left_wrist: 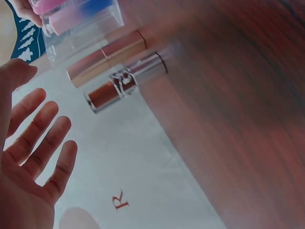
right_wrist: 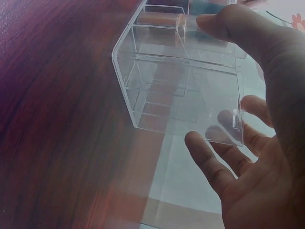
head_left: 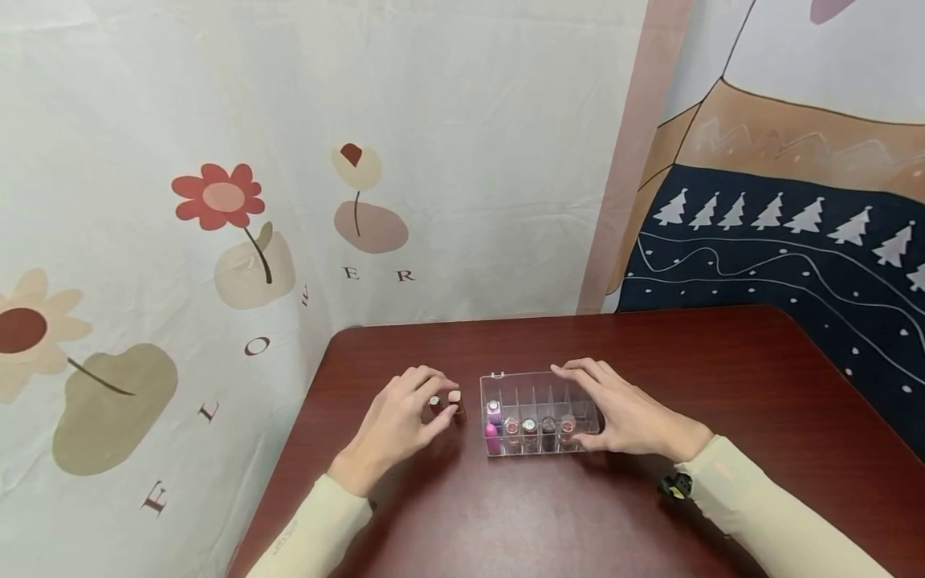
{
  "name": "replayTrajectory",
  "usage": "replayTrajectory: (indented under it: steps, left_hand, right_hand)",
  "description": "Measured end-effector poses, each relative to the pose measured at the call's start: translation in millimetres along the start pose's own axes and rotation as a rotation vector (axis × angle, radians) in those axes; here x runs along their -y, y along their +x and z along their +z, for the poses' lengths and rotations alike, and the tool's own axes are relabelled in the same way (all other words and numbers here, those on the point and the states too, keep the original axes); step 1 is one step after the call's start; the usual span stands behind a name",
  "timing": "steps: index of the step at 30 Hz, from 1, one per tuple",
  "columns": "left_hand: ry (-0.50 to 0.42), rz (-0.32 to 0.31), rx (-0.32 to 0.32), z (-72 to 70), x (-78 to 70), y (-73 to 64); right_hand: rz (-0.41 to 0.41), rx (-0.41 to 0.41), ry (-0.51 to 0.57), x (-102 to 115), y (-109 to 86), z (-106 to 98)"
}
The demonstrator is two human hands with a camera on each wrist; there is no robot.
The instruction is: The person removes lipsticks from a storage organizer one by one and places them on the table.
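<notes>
A clear divided organizer box (head_left: 535, 374) stands on the table, with several lipsticks in its front and left compartments. Among them are a bright pink tube (head_left: 492, 439) and a lilac one (head_left: 494, 412). My right hand (head_left: 625, 408) holds the box at its right end, thumb at the front and fingers at the back. Left of the box, two lipsticks stand upright: one squarish with a gold part (left_wrist: 86, 69), one silver-trimmed with a brown part (left_wrist: 103, 95). My left hand (head_left: 397, 413) is beside them, fingers loosely bent and apart from both in the left wrist view.
The reddish-brown table (head_left: 549, 514) extends all around the box. Behind it hangs a pale curtain (head_left: 491, 177) with printed flowers and letters. A dark cloth with white trees (head_left: 776, 249) hangs at the right.
</notes>
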State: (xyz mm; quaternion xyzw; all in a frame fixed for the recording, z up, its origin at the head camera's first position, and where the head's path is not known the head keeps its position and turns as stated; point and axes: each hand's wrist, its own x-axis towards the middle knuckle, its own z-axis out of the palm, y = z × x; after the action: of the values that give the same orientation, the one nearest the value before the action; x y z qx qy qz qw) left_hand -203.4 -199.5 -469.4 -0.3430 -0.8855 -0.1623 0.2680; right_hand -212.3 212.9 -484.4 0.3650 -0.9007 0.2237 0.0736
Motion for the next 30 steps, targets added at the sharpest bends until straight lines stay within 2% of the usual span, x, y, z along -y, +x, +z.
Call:
replayTrajectory:
  steps: [7, 15, 19, 30]
  left_hand:
    - [0.015, 0.037, 0.004, 0.1, -10.6, 6.4]
    - [0.037, 0.099, 0.014, 4.5, -18.7, 20.2]
    - [0.046, 0.119, 0.038, 4.8, -24.6, 26.6]
    - [0.099, 0.117, 0.129, 11.3, -42.6, 40.2]
  right_hand:
    - [-0.017, -0.002, -0.009, 0.6, -0.4, 1.7]
    - [-0.017, 0.0, -0.014, -1.4, 0.6, 0.0]
    - [-0.002, 0.008, -0.002, -3.1, 0.1, 2.5]
    - [0.008, 0.015, 0.002, -3.4, -0.3, 1.8]
